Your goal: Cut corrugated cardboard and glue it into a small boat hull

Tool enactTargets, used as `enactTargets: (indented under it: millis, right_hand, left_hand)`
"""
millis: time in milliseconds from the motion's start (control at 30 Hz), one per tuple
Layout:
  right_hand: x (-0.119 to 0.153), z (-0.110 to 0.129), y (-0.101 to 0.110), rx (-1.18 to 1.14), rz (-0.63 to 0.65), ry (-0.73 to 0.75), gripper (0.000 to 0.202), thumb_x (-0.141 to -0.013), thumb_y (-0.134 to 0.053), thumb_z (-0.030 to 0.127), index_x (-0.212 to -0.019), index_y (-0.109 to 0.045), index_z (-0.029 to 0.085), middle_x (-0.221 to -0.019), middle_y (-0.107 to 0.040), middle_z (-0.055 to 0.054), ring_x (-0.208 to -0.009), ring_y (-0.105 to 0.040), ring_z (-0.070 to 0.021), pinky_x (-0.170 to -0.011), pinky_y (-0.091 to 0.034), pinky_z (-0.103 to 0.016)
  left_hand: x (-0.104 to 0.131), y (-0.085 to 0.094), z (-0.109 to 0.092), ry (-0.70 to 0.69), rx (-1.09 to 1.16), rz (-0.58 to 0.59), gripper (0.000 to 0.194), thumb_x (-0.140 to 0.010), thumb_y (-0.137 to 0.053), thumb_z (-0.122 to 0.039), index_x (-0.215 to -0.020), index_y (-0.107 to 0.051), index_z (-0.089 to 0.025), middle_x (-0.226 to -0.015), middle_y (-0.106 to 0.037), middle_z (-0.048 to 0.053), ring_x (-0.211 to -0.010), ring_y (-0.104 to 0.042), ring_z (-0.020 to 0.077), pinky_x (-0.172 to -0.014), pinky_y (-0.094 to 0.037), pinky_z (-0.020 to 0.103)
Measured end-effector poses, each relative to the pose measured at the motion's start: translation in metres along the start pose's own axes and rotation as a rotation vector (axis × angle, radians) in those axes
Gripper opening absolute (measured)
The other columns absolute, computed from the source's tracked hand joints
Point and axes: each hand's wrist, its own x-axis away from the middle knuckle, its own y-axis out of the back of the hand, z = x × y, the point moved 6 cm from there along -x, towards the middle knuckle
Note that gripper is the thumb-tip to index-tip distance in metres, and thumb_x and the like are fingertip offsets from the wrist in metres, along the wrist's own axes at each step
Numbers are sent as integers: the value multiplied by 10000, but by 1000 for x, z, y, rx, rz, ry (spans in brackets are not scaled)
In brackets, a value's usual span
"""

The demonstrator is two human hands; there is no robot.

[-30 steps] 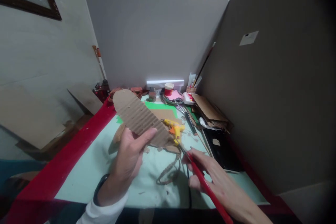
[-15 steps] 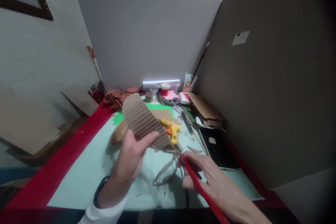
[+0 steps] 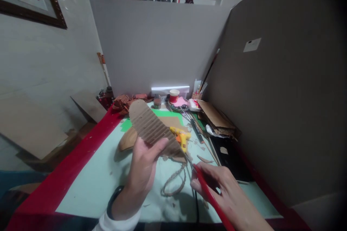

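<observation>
A rounded, sole-shaped piece of corrugated cardboard [image 3: 151, 124] is pinched in my left hand [image 3: 145, 162], thumb on its ridged face and fingers behind. My right hand [image 3: 217, 184] is wrapped round the long red handles of a pair of scissors [image 3: 206, 186]. Their metal blades meet the lower right tip of the cardboard; how far apart the blades stand is hard to make out. Behind the cardboard lies a yellow glue gun [image 3: 183, 137]. To the left, partly hidden, rests a smooth brown wooden-looking form [image 3: 127, 140]. A twisted loop of cord [image 3: 175, 184] lies below the cardboard.
A pale green sheet [image 3: 89, 184] covers the table over a red cloth [image 3: 46, 187]. Stacked cardboard [image 3: 217, 115] and a black flat panel [image 3: 230, 158] sit on the right. Toward the back are a red and white cup [image 3: 174, 96], brown scraps [image 3: 121, 103] and a marker [image 3: 197, 130].
The whole view has shifted, so the scene sits slightly lower and further right. Both hands keep their holds; the scissors' blades remain at the cardboard's lower right tip.
</observation>
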Motion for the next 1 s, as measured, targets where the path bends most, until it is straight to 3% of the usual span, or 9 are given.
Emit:
enactTargets:
  millis: [300,567,733,867,1000]
  right_hand:
    - [1,-3,-2,-25,21,12,450,-904,-539,503,-627,-322,221,-607,-311,57,-604,-302,-133,-549,-226,-272]
    - [-2,7,6,30,-39,-3,337,-849,-595,522,-698,-530,229,-677,-594,1,-677,-526,-204,-590,-373,-275]
    - [0,1,2,76,-37,28,466,-904,-521,625,-676,-476,221,-682,-557,6,-690,-504,-190,-639,-380,-276]
    - [0,-7,-1,94,8,53,479,-947,-460,601,-655,-387,228,-624,-467,25,-617,-424,-163,-579,-323,-278]
    - [-1,4,4,33,1,80,396,-903,-520,552,-678,-450,234,-671,-556,2,-662,-508,-193,-594,-382,-277]
  left_hand:
    - [0,1,1,-25,25,0,367,-730,-816,-190,-1047,-632,-193,-1011,-776,32,-1028,-716,250,-914,-563,382]
    - [6,-4,6,-15,38,74,314,-752,-797,-134,-1024,-655,-196,-1036,-775,12,-1008,-704,195,-936,-533,321]
    - [8,-3,11,13,33,51,332,-752,-806,-162,-1043,-650,-200,-1036,-767,22,-1054,-684,225,-974,-505,375]
    - [9,-3,14,17,40,68,514,-760,-798,-160,-1231,-606,-232,-1070,-755,18,-1073,-673,224,-985,-496,381]
    - [13,-6,15,20,38,100,575,-781,-779,-141,-1307,-581,-264,-1072,-758,8,-1077,-673,210,-992,-494,354]
